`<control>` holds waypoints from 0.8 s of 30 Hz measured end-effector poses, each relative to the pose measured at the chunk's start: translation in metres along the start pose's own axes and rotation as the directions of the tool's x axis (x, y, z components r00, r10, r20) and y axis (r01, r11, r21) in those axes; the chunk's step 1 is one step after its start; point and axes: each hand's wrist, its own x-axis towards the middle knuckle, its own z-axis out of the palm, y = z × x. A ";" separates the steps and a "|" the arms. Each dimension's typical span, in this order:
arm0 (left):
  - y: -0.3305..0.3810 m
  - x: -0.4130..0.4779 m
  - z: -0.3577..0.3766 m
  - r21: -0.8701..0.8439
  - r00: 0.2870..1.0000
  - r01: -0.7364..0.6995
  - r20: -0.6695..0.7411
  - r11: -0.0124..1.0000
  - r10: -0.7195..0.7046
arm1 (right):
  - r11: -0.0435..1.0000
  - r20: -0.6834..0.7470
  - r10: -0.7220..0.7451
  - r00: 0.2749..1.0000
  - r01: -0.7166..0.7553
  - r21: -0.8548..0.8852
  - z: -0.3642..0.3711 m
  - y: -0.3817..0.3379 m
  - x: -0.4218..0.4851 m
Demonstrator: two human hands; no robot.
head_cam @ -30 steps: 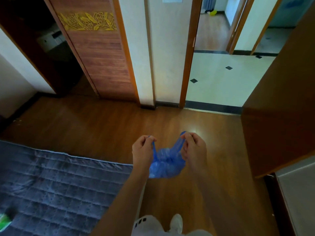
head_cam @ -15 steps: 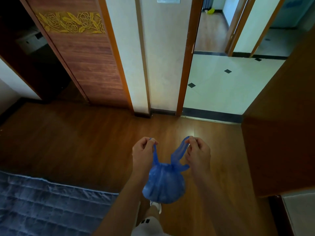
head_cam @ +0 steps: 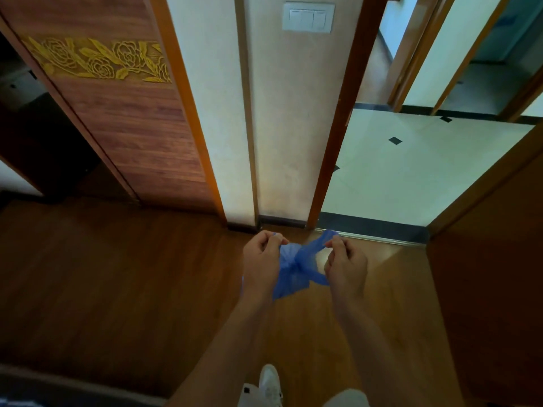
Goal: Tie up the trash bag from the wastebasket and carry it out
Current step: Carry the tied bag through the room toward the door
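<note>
Wooden floor [head_cam: 117, 289] under hands pinching blue bag [head_cam: 296, 265].

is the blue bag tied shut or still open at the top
Gathered shut: the blue bag is cinched where its handles cross, left hand and right hand each pinching one. Knot finished: cannot tell.

A bag [head_cam: 296, 267] is held between the left hand [head_cam: 261, 259] and right hand [head_cam: 346, 261], above the floor [head_cam: 117, 289]. A doorway [head_cam: 411, 171] lies ahead to the right, a switch [head_cam: 308, 17] on the wall beside it.
</note>
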 end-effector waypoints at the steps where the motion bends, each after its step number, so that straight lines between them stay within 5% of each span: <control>1: 0.003 0.011 0.001 0.015 1.000 -0.006 -0.007 1.000 0.006 | 1.000 -0.013 0.006 1.000 -0.006 0.002 0.007 -0.003 0.007; 8: 0.016 0.079 0.009 -0.073 0.997 0.009 -0.082 0.997 -0.015 | 1.000 -0.070 0.004 0.998 -0.003 0.015 0.041 -0.003 0.065; 24: 0.031 0.257 0.114 -0.067 0.944 0.238 -0.221 0.969 -0.247 | 0.995 0.180 0.086 0.980 -0.077 -0.055 0.115 -0.003 0.281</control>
